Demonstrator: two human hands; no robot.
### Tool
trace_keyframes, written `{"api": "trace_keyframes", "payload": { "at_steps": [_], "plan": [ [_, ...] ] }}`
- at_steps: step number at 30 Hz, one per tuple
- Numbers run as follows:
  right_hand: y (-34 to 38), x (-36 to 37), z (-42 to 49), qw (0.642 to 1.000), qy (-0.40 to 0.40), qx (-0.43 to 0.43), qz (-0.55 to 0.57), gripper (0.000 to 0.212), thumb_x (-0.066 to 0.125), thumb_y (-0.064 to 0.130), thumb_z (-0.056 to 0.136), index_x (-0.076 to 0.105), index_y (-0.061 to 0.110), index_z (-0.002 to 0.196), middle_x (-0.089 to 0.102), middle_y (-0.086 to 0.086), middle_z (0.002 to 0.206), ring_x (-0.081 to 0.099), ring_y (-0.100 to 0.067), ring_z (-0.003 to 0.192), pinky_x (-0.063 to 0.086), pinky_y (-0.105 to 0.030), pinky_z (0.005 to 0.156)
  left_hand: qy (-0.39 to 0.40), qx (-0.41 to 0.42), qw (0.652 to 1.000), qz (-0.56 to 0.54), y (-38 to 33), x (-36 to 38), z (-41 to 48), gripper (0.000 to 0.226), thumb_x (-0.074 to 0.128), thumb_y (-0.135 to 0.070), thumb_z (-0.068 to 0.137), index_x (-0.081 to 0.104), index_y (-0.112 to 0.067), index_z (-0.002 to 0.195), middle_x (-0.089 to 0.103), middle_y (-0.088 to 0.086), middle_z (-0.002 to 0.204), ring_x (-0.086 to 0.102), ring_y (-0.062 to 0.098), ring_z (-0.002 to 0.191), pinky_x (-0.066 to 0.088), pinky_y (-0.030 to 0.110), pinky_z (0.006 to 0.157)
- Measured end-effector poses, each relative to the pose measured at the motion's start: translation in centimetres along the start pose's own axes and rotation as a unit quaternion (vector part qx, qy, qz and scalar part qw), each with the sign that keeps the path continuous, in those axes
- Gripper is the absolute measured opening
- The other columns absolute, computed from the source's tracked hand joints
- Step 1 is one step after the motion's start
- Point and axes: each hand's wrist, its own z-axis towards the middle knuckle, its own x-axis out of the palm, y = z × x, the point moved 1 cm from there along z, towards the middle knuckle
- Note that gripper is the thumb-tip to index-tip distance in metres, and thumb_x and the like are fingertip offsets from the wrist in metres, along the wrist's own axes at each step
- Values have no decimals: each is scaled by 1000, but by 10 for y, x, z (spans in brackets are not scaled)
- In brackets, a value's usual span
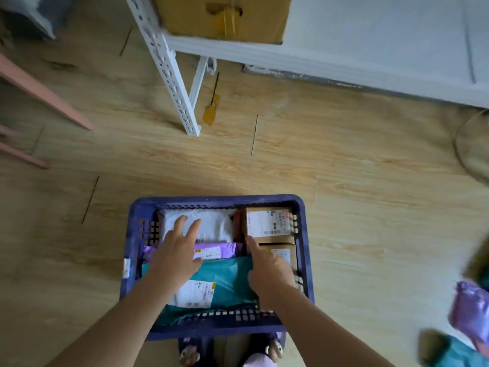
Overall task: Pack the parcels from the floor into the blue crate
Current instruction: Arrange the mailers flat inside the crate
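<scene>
The blue crate stands on the wooden floor right in front of me. Inside lie a white mailer, a purple mailer, a teal mailer with a white label, and two cardboard boxes on the right side. My left hand rests flat with fingers spread over the white and purple mailers. My right hand lies on the teal mailer's right edge, its forefinger pointing toward the cardboard boxes. Neither hand holds a parcel.
At the right edge, on the floor, lie a purple mailer and a teal mailer. A white metal shelf leg stands beyond the crate, with a cardboard box on the shelf. Pink furniture legs are at the left.
</scene>
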Motion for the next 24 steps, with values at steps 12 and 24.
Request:
{"api": "trace_keyframes", "payload": {
  "at_steps": [12,24],
  "plan": [
    [13,-137,-235,981,-170,3,90,66,41,9,91,16,31,148,56,-7,128,60,-26,106,43,-32,69,-74,224,970,54,-121,-217,-153,45,52,-22,92,44,-23,136,22,-6,150,46,15,121,45,31,94],
    [5,-167,-446,927,-347,33,136,67,45,20,92,13,37,148,59,-1,122,58,-23,105,50,-34,81,-130,400,891,170,-204,-324,-309,44,45,-27,95,39,-25,138,28,-7,145,42,13,124,47,29,93]
  ]
}}
